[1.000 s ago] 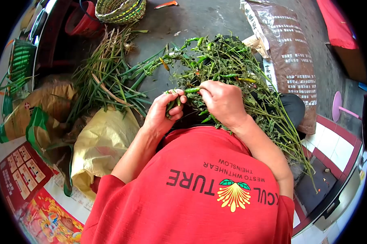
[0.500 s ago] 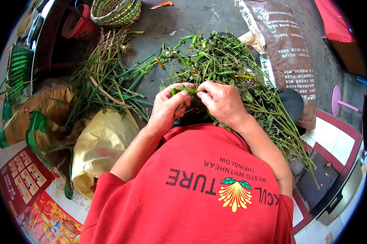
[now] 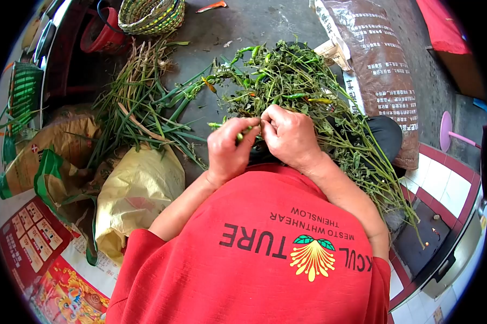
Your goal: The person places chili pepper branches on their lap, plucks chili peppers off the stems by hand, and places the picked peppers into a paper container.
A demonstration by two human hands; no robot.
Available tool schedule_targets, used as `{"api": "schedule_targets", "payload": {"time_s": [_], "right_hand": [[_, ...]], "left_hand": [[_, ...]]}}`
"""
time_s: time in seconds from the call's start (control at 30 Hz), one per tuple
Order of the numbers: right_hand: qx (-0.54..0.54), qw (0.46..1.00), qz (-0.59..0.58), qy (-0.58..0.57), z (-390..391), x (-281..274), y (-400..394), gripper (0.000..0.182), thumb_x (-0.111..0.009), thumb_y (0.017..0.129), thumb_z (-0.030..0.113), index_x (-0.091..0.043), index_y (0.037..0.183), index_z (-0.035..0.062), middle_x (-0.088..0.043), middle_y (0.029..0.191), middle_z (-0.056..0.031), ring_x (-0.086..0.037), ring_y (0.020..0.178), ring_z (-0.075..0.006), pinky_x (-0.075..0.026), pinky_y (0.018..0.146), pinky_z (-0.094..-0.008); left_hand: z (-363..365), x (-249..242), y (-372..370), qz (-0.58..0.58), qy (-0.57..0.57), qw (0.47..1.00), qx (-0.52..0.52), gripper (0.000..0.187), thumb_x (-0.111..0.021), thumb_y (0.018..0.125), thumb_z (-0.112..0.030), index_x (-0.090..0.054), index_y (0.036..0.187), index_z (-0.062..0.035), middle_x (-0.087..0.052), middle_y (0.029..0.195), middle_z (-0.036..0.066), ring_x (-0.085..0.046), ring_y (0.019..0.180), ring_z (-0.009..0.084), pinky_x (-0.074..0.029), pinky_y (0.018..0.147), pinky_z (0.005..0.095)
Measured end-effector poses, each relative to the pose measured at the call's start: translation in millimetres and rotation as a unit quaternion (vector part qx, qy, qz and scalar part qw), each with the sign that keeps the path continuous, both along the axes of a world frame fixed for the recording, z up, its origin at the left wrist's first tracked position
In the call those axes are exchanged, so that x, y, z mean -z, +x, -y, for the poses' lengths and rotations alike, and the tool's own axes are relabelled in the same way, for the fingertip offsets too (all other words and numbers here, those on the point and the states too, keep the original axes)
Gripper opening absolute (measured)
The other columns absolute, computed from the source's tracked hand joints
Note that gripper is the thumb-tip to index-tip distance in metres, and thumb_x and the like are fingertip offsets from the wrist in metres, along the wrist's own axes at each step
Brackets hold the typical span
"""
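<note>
A heap of cut chili plants (image 3: 329,110) with wilted leaves lies across my lap, its bare stems trailing to the lower right. Green chilies (image 3: 293,96) show among the leaves, and a few are turning orange. My left hand (image 3: 231,148) is closed around green chilies (image 3: 215,125), whose ends stick out past the fingers. Close beside it, my right hand (image 3: 292,139) is pinched at the near edge of the heap. Its fingertips almost meet the left hand's, and whatever is between them is hidden.
Long green onions (image 3: 146,108) are piled on the floor at left, beside a yellow sack (image 3: 138,189). Behind them stand a woven basket (image 3: 151,16) and a red bucket (image 3: 103,36). A large brown printed bag (image 3: 381,65) lies at right, near a pink round-headed object (image 3: 445,131).
My left hand has turned over, its back now facing up, and moved slightly right and down with the chilies. My right hand has shifted only a little, still pinched.
</note>
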State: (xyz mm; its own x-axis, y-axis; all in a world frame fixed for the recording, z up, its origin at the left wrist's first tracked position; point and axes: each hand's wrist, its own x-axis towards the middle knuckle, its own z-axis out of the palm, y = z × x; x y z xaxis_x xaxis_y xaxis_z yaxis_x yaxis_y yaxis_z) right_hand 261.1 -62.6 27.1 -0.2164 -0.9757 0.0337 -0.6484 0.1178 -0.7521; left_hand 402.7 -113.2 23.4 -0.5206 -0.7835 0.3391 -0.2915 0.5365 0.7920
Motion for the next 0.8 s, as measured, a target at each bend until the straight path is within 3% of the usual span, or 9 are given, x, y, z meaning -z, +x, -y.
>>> {"api": "schedule_targets", "payload": {"time_s": [0.03, 0.13, 0.2, 0.27, 0.37, 0.47, 0.8], "right_hand": [[0.024, 1.000, -0.005, -0.009, 1, 2, 1, 0.008, -0.061, 0.078, 0.013, -0.056, 0.076, 0.0062, -0.060, 0.064, -0.0117, -0.061, 0.060, -0.0298, -0.047, 0.053, -0.0392], [0.088, 0.992, 0.087, 0.034, 4, 1, -4, 0.007, -0.061, 0.078, 0.011, -0.057, 0.079, 0.0055, -0.060, 0.061, -0.0115, -0.060, 0.057, -0.0292, -0.046, 0.052, -0.0381], [0.101, 0.982, 0.154, 0.030, 3, -11, -6, 0.008, -0.063, 0.078, 0.010, -0.060, 0.083, 0.0049, -0.057, 0.058, -0.0086, -0.056, 0.049, -0.0183, -0.043, 0.048, -0.0308], [0.093, 0.978, 0.181, 0.041, -1, -22, -11, 0.008, -0.063, 0.079, 0.010, -0.061, 0.084, 0.0042, -0.057, 0.059, -0.0078, -0.051, 0.047, -0.0131, -0.041, 0.047, -0.0272], [0.061, 0.979, 0.194, 0.013, -10, -32, -12, 0.009, -0.063, 0.080, 0.011, -0.062, 0.084, 0.0031, -0.058, 0.060, -0.0072, -0.049, 0.047, -0.0116, -0.040, 0.047, -0.0262], [0.042, 0.982, 0.183, 0.034, -16, -35, -11, 0.009, -0.062, 0.082, 0.011, -0.062, 0.081, 0.0018, -0.056, 0.060, -0.0083, -0.049, 0.048, -0.0114, -0.040, 0.048, -0.0265], [0.048, 0.956, 0.260, 0.130, -21, -29, -12, 0.025, -0.055, 0.089, 0.020, -0.058, 0.075, -0.0014, -0.048, 0.053, -0.0082, -0.040, 0.048, -0.0098, -0.036, 0.046, -0.0295]], "left_hand": [[-4, -6, 0, -0.001, 0.028, 1.000, 0.002, 0.008, -0.063, 0.081, -0.005, -0.065, 0.088, -0.0018, -0.063, 0.073, 0.001, -0.053, 0.057, 0.0054, -0.041, 0.052, 0.0179], [-11, -17, 1, -0.036, 0.287, 0.957, -0.036, 0.010, -0.062, 0.083, -0.006, -0.065, 0.091, -0.0014, -0.063, 0.072, 0.002, -0.051, 0.055, 0.0053, -0.039, 0.050, 0.0183], [-1, -16, 8, -0.211, 0.592, 0.778, -0.002, 0.022, -0.058, 0.086, -0.009, -0.058, 0.106, -0.0004, -0.059, 0.077, 0.005, -0.037, 0.048, 0.0042, -0.031, 0.046, 0.0195], [3, -14, 11, -0.259, 0.661, 0.704, 0.026, 0.026, -0.058, 0.085, -0.009, -0.055, 0.110, -0.0006, -0.057, 0.083, 0.005, -0.034, 0.047, 0.0045, -0.031, 0.045, 0.0197], [3, -12, 10, -0.282, 0.707, 0.646, 0.052, 0.028, -0.059, 0.084, -0.009, -0.054, 0.111, -0.0018, -0.056, 0.086, 0.004, -0.034, 0.049, 0.0045, -0.030, 0.045, 0.0194], [1, -12, 10, -0.276, 0.725, 0.627, 0.077, 0.030, -0.061, 0.083, -0.009, -0.054, 0.111, -0.0029, -0.055, 0.087, 0.003, -0.034, 0.049, 0.0043, -0.029, 0.046, 0.0195], [-3, -3, 12, -0.265, 0.750, 0.601, 0.077, 0.026, -0.060, 0.085, -0.015, -0.054, 0.109, -0.0061, -0.052, 0.083, 0.001, -0.033, 0.049, 0.0044, -0.027, 0.045, 0.0193]]}}
